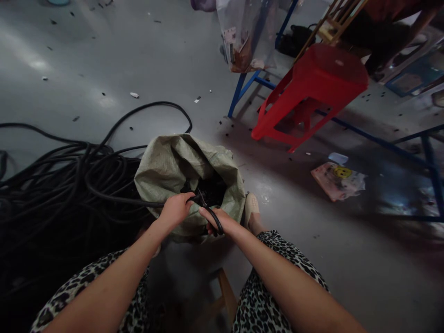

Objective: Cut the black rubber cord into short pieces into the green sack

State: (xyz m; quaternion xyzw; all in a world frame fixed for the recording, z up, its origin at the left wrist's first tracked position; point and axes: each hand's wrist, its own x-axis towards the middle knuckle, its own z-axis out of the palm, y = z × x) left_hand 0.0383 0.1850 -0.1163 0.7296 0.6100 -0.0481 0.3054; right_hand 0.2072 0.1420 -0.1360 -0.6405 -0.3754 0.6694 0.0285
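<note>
My left hand is closed around a black rubber hose or cable close to its end. In my right hand is a pair of scissors with black handles. Their blades meet the black length just beyond my left fingertips; whether they are closed on it I cannot tell. Both hands are over the mouth of a greenish woven sack, which stands between my feet. Dark pieces lie inside the sack, too shadowed to make out singly.
A big heap of black coils covers the floor at left. A red plastic stool and a blue metal frame stand at the upper right, with a clear plastic bag. A printed packet lies on the floor.
</note>
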